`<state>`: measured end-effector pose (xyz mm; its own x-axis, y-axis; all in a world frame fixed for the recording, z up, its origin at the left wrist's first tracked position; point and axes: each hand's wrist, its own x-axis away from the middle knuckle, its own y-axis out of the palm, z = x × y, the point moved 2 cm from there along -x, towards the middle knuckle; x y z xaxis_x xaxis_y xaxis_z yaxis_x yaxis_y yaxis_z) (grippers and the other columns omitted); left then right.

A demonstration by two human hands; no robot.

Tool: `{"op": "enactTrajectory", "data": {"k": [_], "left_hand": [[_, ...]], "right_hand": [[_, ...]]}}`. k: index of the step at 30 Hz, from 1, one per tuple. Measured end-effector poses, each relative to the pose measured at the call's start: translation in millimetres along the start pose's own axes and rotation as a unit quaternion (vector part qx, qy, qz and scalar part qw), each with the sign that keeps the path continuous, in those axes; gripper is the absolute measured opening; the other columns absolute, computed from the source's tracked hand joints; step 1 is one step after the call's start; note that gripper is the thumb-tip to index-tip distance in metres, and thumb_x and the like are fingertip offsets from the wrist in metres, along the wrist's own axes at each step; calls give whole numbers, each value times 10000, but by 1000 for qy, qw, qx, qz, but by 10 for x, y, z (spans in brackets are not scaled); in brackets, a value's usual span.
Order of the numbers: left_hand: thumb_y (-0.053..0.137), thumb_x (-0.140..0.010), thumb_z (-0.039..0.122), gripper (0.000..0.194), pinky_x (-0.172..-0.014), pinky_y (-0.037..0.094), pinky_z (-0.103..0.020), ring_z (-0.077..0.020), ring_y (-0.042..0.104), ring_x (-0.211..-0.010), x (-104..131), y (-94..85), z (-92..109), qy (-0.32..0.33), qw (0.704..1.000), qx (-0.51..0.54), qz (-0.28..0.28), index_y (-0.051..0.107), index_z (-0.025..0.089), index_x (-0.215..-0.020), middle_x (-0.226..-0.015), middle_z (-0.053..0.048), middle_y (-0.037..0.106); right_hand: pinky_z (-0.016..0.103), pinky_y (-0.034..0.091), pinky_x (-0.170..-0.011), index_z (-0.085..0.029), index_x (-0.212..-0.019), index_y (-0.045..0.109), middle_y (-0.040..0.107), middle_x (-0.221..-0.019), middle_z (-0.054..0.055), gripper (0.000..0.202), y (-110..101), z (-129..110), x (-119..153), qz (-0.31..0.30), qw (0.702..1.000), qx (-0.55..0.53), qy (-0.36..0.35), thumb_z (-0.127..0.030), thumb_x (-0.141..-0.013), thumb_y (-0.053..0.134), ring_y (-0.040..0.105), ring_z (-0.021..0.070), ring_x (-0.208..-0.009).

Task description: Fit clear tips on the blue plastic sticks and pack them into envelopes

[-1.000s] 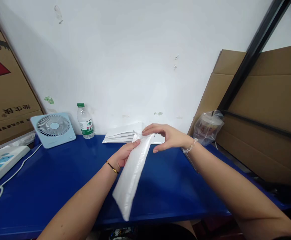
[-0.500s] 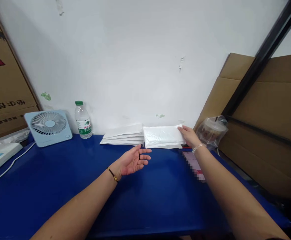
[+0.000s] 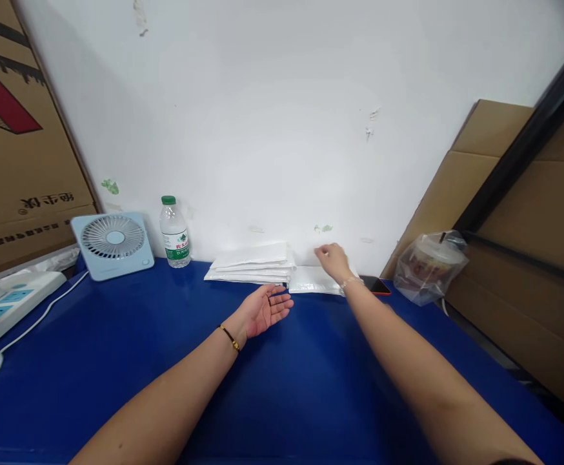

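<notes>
On the blue table against the wall lies a stack of white padded mailers (image 3: pixel 250 263), its layers fanned out at the right end. Just right of it is a flatter white padded mailer pile (image 3: pixel 311 280). My left hand (image 3: pixel 266 311) is palm up in front of the stack, fingers spread and holding nothing. My right hand (image 3: pixel 334 261) hovers over the right-hand pile with its fingers curled in, and nothing shows in them. Its wrist and forearm hide part of that pile.
A dark phone (image 3: pixel 377 285) with a red edge lies behind my right forearm. Further right stands a bagged drink cup (image 3: pixel 430 268) beside cardboard (image 3: pixel 528 258). At left are a water bottle (image 3: pixel 175 236), a blue fan (image 3: pixel 112 245), a power strip (image 3: pixel 18 303) and a white cable (image 3: pixel 52 309).
My right hand has let go of the white padded mailer it held and moved left, its fingers now curled. My left hand has opened flatter. The view has shifted slightly.
</notes>
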<state>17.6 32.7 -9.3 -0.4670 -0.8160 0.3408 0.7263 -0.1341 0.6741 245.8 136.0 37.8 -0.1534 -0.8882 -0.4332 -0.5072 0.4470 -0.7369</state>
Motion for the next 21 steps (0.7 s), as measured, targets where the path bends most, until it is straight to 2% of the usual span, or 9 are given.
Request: {"op": "enactTrajectory", "data": {"k": [2, 4, 7, 9, 11, 12, 14, 18, 21], "left_hand": [[519, -858, 305, 239, -719, 561, -303, -208, 681, -848, -14, -18, 12, 25, 1000, 15, 11, 569, 127, -1010, -913, -109, 665], [530, -851, 308, 222, -740, 557, -316, -221, 673, -890, -12, -30, 39, 44, 998, 33, 16, 566, 132, -980, -949, -123, 653], [552, -842, 364, 251, -760, 554, -323, -228, 655, -951, 18, -36, 116, 65, 994, 77, 34, 541, 143, -961, -971, -124, 633], [575, -814, 461, 360, -799, 546, -350, -237, 635, -1000, 50, -38, 180, 87, 988, 118, 48, 518, 153, -991, -999, -125, 618], [566, -769, 590, 508, -832, 536, -393, -252, 614, -1037, 83, -35, 236, 119, 980, 154, 47, 499, 164, -1035, -1040, -133, 605], [544, -749, 647, 566, -839, 532, -416, -259, 608, -1045, 98, -32, 257, 137, 975, 169, 39, 495, 170, -1050, -1054, -135, 602], [510, -738, 690, 592, -833, 532, -438, -260, 611, -1029, 121, -27, 278, 169, 965, 196, 33, 493, 185, -1046, -1053, -121, 607], [568, -792, 486, 352, -813, 539, -358, -204, 638, -946, 153, -6, 255, 216, 943, 238, 90, 503, 199, -985, -967, -60, 619], [601, -784, 363, 263, -819, 526, -324, -185, 639, -929, 188, 59, 240, 280, 936, 193, 94, 546, 209, -991, -928, -33, 619]], "right_hand": [[305, 404, -765, -167, -721, 678, 635, -790, 81, 362, 173, -345, -34, -28, 999, -16, -9, -481, -792, 515, 565, 209, -841], [306, 404, -705, -170, -614, 637, 586, -640, 45, 360, 324, -618, -56, -81, 996, -40, -1, -508, -724, 584, 562, 199, -736], [281, 406, -697, -181, -666, 610, 574, -677, 0, 200, 372, -900, -2, -94, 991, -89, -35, -377, -666, 648, 541, 158, -703], [251, 409, -712, -194, -781, 594, 584, -808, -11, 148, 281, -1018, 130, -83, 982, -133, -102, -300, -682, 624, 534, 130, -737], [239, 408, -706, -196, -816, 556, 569, -836, -11, 114, 135, -1102, 356, -103, 943, -211, -235, -223, -707, 574, 531, 128, -765], [240, 408, -707, -197, -792, 539, 556, -808, -15, 86, 58, -1113, 490, -118, 923, -234, -281, -185, -708, 548, 524, 130, -763], [245, 407, -717, -197, -765, 510, 553, -785, -17, 102, -70, -1072, 764, -162, 900, -247, -321, -113, -712, 491, 520, 131, -754], [268, 416, -722, -199, -870, 519, 583, -852, 6, 215, -222, -816, 1191, -184, 905, -212, -321, -66, -703, 491, 533, 148, -770], [296, 428, -751, -204, -892, 530, 600, -882, 19, 226, -248, -586, 1358, -221, 907, -183, -308, -70, -711, 519, 552, 163, -797]]}}
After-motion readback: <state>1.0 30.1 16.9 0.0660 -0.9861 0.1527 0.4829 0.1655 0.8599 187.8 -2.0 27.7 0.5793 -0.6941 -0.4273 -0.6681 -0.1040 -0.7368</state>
